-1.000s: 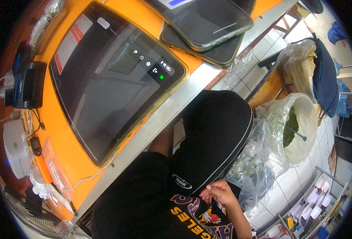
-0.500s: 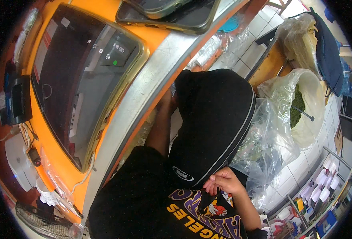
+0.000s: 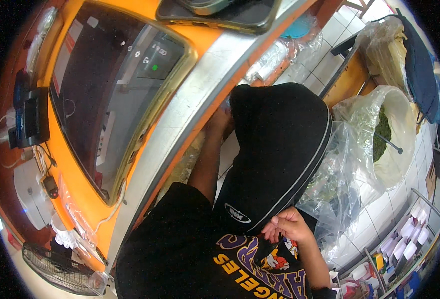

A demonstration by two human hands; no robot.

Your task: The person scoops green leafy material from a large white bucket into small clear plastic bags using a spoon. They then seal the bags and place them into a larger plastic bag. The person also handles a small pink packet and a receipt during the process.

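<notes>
Past the grey edge of the counter, my left hand reaches down by my knee. Its fingers are mostly hidden in shadow, so I cannot make out what they touch. My right hand rests on my lap, its fingers curled in and the thumb pressed against them. It lies where the hem of my black printed T-shirt meets my black shorts, which have pale piping and an oval logo. Whether cloth is caught in the fingers is hidden.
On the orange counter lie a dark glass panel, a phone and a black device. A fan stands lower left. At right, an open plastic bag holds dark green chopped leaves with a metal handle; clear bags lie beside it.
The whole view has shifted slightly, so everything appears farther right. Both hands keep nearly the same place and pose beside my lap and the counter.
</notes>
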